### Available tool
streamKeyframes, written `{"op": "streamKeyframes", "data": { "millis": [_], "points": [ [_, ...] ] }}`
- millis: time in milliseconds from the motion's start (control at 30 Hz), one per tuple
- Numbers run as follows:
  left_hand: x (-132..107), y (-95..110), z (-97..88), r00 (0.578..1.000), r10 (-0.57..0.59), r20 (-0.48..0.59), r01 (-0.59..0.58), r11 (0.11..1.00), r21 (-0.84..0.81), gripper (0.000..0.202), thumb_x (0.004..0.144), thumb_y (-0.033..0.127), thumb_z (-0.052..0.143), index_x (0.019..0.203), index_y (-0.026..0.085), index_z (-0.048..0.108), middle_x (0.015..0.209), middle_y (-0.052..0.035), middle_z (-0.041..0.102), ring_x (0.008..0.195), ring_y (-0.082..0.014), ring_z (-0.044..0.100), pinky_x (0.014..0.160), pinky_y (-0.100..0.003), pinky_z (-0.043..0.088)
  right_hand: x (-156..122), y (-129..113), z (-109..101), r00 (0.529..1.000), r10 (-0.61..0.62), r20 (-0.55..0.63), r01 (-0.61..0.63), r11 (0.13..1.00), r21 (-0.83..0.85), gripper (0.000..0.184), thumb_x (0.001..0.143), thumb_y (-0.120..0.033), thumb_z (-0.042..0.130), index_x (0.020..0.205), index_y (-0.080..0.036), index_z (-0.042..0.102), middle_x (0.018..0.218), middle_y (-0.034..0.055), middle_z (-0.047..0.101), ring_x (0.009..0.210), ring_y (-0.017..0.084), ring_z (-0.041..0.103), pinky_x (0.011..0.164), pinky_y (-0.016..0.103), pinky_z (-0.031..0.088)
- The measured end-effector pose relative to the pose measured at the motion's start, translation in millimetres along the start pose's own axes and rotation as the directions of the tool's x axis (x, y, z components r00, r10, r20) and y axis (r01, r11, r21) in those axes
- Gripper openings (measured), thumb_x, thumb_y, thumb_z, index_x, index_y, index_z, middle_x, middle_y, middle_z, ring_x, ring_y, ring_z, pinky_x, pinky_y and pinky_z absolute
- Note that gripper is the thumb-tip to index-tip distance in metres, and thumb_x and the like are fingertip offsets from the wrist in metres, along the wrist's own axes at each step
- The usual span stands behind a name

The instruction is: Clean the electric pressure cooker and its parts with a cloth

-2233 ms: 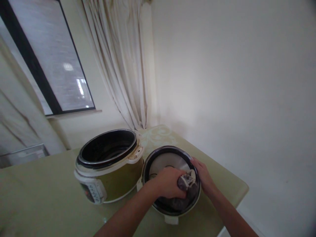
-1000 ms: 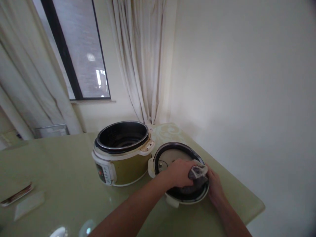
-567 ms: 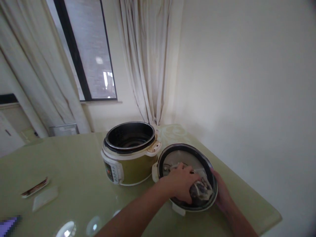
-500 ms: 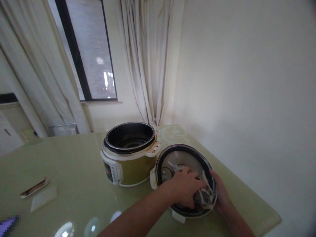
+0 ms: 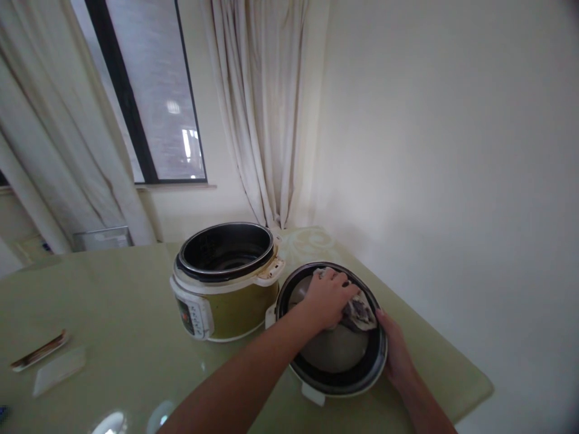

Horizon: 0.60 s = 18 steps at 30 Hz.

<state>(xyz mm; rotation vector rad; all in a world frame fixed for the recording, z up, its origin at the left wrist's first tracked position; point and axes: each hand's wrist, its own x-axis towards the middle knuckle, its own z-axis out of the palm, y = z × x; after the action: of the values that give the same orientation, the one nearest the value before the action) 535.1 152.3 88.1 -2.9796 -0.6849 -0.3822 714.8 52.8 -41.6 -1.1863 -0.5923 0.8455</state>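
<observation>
An upturned cooker lid (image 5: 337,361) with a black rim and a metal inner plate lies on the green table (image 5: 113,313). My left hand (image 5: 328,298) is closed on a dark crumpled cloth (image 5: 359,312) and presses it against the far part of the lid's inside. My right hand (image 5: 394,352) grips the lid's right rim, fingers curled on the edge. To the left of the lid stands the olive and white cooker body (image 5: 224,280), open, with its black inner pot showing.
A flat white piece (image 5: 58,369) and a thin dark-edged item (image 5: 40,351) lie at the table's left. A cream curtain (image 5: 266,108) and a window (image 5: 149,90) are behind. The table's right edge runs close to the white wall.
My left hand has slid the cloth from the near right part of the lid to its far side, which bares the metal plate. My right hand stays on the rim.
</observation>
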Motion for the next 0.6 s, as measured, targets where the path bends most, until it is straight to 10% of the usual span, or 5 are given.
{"op": "streamKeyframes", "data": {
  "millis": [367,600],
  "points": [
    [-21,-35,-15.2,0.976,-0.182,0.116,0.183,0.983,-0.005,0.047,0.08,0.023,0.07,0.126,0.029,0.065,0.13,-0.0094,0.065,0.124,-0.0357,0.059,0.092,-0.047,0.06,1,-3,2,0.996,-0.087,-0.023,0.086,0.995,-0.049,0.055,0.076,-0.072,0.079,0.097,-0.021,0.083,0.106,0.0078,0.083,0.103,0.032,0.074,0.096,0.045,0.061],
    [-3,-1,6.6,0.955,-0.29,-0.06,0.25,0.898,-0.362,0.051,0.08,0.036,0.071,0.13,0.027,0.065,0.126,-0.0085,0.066,0.121,-0.0305,0.062,0.106,-0.043,0.054,2,1,-1,0.983,-0.185,0.016,0.186,0.98,-0.076,0.055,0.079,-0.071,0.077,0.106,-0.024,0.084,0.115,0.0075,0.082,0.116,0.033,0.07,0.106,0.046,0.055]
  ]
}}
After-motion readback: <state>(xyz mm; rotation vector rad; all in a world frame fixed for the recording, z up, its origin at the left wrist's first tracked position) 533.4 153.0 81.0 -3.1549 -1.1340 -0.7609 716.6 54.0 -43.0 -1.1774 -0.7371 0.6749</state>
